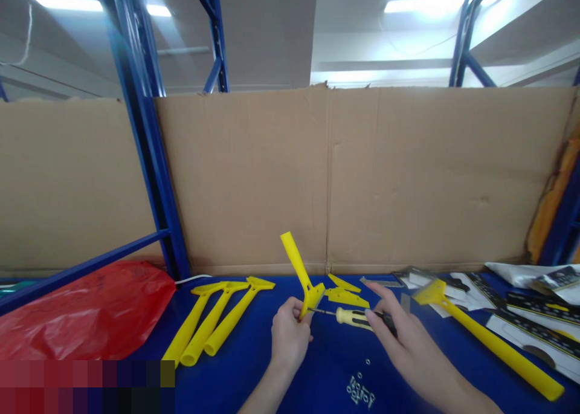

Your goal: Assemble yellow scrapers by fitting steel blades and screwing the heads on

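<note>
My left hand (290,332) is closed around the head of a yellow scraper (296,263), whose handle points up and to the left. In my right hand (405,335) is a screwdriver (353,318) with a pale yellow and black handle. Its shaft runs left, and the tip meets the scraper's head near my left fingers. Whether a screw sits under the tip is too small to tell. Behind the hands lie flat yellow plates (348,297) and a thin metal blade (380,282). Small screws and nuts (360,391) are scattered on the blue surface in front.
Several yellow scraper handles (217,320) lie on the left beside a red plastic bag (90,305). To the right are a long yellow scraper (493,338) and black-and-white packages (539,317). A cardboard wall (254,178) and blue rack posts (149,136) stand behind.
</note>
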Demonstrator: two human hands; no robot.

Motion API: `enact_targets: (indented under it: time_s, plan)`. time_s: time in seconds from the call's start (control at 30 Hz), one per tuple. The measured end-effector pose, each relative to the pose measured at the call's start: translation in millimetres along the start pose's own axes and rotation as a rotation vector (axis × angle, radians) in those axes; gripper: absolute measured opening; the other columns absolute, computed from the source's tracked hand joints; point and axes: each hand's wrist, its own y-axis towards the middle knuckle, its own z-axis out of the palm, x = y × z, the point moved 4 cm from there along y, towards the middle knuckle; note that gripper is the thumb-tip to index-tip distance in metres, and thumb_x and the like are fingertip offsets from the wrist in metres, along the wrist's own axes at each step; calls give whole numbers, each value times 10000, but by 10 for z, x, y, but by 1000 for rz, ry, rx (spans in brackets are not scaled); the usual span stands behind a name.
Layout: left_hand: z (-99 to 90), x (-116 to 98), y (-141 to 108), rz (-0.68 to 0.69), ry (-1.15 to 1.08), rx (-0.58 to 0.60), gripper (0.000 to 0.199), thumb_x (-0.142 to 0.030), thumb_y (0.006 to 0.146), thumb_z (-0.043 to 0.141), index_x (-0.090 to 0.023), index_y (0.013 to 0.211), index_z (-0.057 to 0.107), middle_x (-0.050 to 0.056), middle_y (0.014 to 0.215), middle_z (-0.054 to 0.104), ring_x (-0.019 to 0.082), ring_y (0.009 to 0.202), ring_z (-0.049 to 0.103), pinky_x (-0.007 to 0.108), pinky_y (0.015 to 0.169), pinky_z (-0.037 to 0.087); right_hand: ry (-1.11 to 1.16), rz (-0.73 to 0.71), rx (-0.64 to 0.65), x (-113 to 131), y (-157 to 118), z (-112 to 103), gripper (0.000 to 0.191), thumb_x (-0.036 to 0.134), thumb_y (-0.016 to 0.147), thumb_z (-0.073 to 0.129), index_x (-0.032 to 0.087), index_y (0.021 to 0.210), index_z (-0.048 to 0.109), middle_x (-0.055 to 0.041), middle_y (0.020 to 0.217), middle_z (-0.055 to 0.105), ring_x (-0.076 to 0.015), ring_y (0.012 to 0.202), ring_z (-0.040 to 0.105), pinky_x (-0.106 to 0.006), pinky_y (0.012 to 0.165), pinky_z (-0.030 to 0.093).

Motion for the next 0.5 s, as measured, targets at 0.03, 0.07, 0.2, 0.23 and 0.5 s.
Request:
enact_targets:
  time_s: [0.03, 0.07, 0.2, 0.23, 0.5]
  plan:
    - [-1, -3, 0, 2, 1, -2, 133, -70, 766, 543, -177, 687, 527, -24, 635, 560, 110, 490, 576, 214, 414, 520, 12, -18, -10, 0, -8, -2, 457, 377, 904, 361, 249, 1335, 278, -53, 958, 613, -172, 655, 603, -329, 642, 509]
    - [-1, -6, 0, 5, 2, -4, 137, -71, 766, 543, -179, 684, 521, -26, 629, 553, 110, 491, 572, 213, 413, 519, 24, -39, -19, -1, -16, -4, 484, 341, 889, 389, 257, 1344, 248, -69, 1052, 582, -165, 687, 609, -322, 656, 515]
    - [1, -11, 0, 11, 5, -3, 146, -65, 767, 534, -182, 683, 510, -30, 617, 543, 106, 488, 559, 209, 413, 516, 44, -87, -32, -4, -21, -10, 491, 248, 843, 424, 268, 1311, 277, -66, 1088, 547, -171, 798, 612, -307, 692, 516]
    - [2, -10, 0, 11, 2, -3, 147, -63, 765, 534, -183, 682, 510, -32, 613, 540, 105, 486, 557, 206, 412, 513, 38, -86, -40, -2, -14, -14, 466, 261, 846, 422, 262, 1298, 308, -64, 1053, 564, -173, 769, 611, -306, 673, 516]
    - [8, -22, -22, 42, 29, 14, 154, -52, 761, 516, -191, 695, 512, -46, 592, 502, 107, 476, 544, 209, 408, 508, 20, 19, -104, -15, 14, -30, 458, 422, 910, 322, 228, 1325, 342, -57, 901, 614, -219, 819, 641, -365, 749, 518]
